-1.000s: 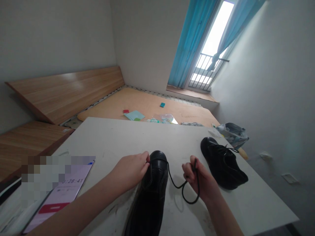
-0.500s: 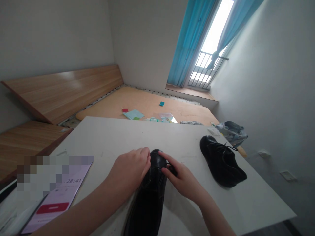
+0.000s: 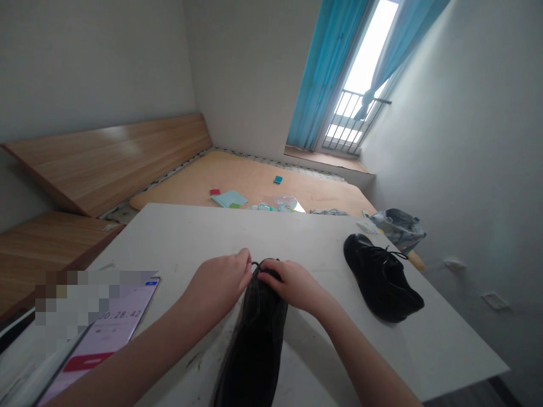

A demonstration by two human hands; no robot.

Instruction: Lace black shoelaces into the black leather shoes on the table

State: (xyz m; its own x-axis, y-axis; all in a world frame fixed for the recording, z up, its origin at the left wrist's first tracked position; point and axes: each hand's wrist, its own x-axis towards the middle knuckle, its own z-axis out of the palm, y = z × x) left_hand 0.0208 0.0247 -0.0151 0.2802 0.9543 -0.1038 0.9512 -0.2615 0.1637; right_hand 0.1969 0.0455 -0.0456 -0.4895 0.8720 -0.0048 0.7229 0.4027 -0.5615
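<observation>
A black lace-up shoe (image 3: 253,362) lies on the white table in front of me, its toe pointing away. My left hand (image 3: 224,281), closed in a pinch, holds a black shoelace (image 3: 255,264) just left of the toe. A short stretch of that lace runs to my right hand (image 3: 292,284), whose thumb and index finger close over the front of the lacing. The fingers partly hide the toe and the front eyelets. A second black shoe (image 3: 382,280), with its laces tied in a bow, stands to the right.
The white table (image 3: 186,226) carries a phone (image 3: 123,328) showing a timer at the left. Beyond lies a bed with a tan mat (image 3: 250,169), holding a light-blue cloth (image 3: 229,198) and plastic packaging (image 3: 288,203). A plastic bag (image 3: 399,229) sits past the table's right edge.
My right hand has moved left across the shoe's toe, its fingers drawing in at the front lacing. My left hand has shifted slightly left, and lace now shows between the hands.
</observation>
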